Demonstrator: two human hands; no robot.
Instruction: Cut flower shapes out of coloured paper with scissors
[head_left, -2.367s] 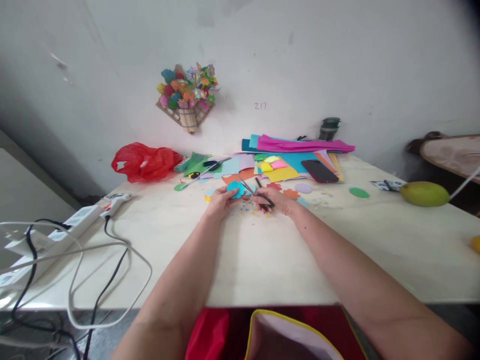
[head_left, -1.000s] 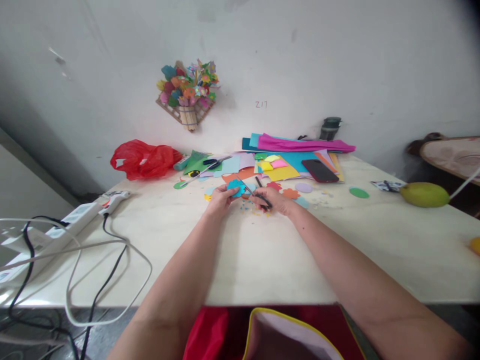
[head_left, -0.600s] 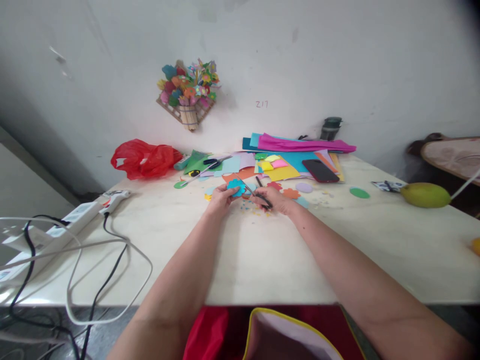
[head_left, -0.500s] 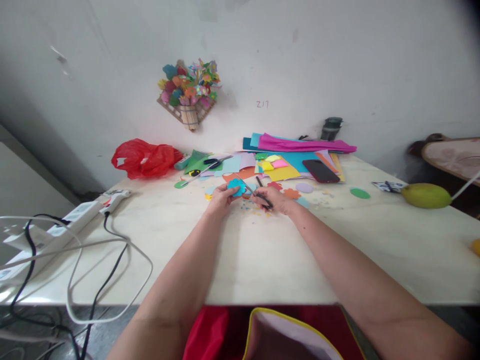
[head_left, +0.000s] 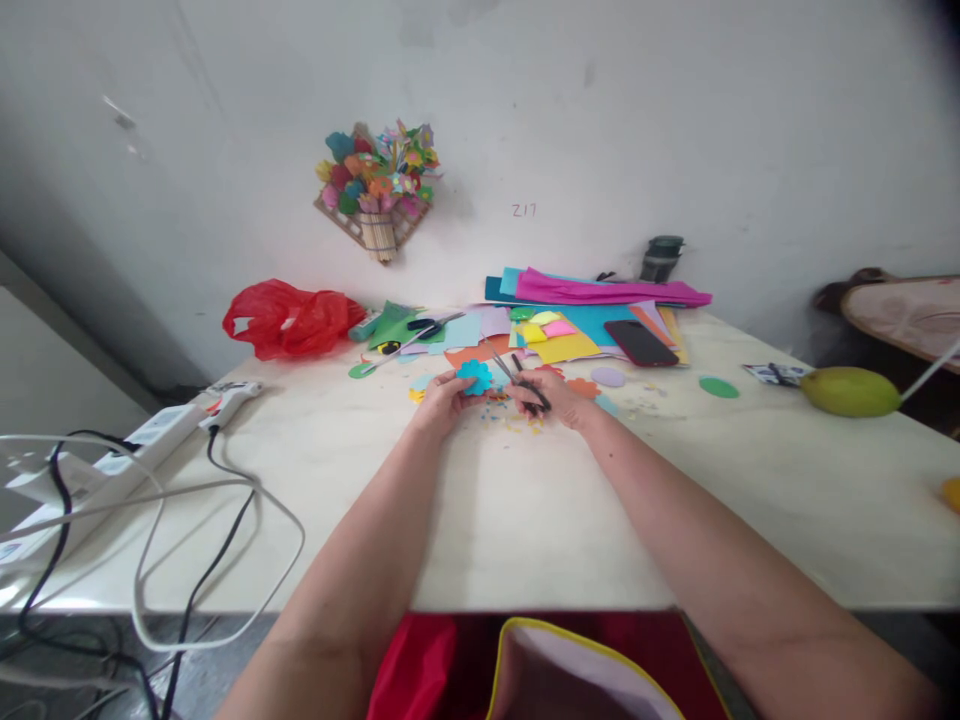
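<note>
A blue flower-shaped paper [head_left: 475, 377] is pinched in my left hand [head_left: 444, 398] above the middle of the table. My right hand [head_left: 553, 396] grips black-handled scissors [head_left: 534, 392], whose blades point up and left, just right of the blue paper. Small blue and yellow scraps [head_left: 517, 424] lie on the table below both hands. Behind and beside my right hand are an orange paper flower [head_left: 582, 387] and a red one, partly hidden by the hand. A lilac paper oval [head_left: 607, 376] lies farther right.
Coloured sheets [head_left: 570, 346] and a phone [head_left: 640, 343] lie at the back. A red plastic bag [head_left: 292, 318] and a second pair of scissors [head_left: 426, 328] are back left. Cables and a power strip [head_left: 161, 430] occupy the left; a yellow-green fruit-like object [head_left: 851, 391] sits right.
The scissors have shifted slightly right, away from the blue paper, and their angle has changed. The blue paper now shows more fully in my left hand.
</note>
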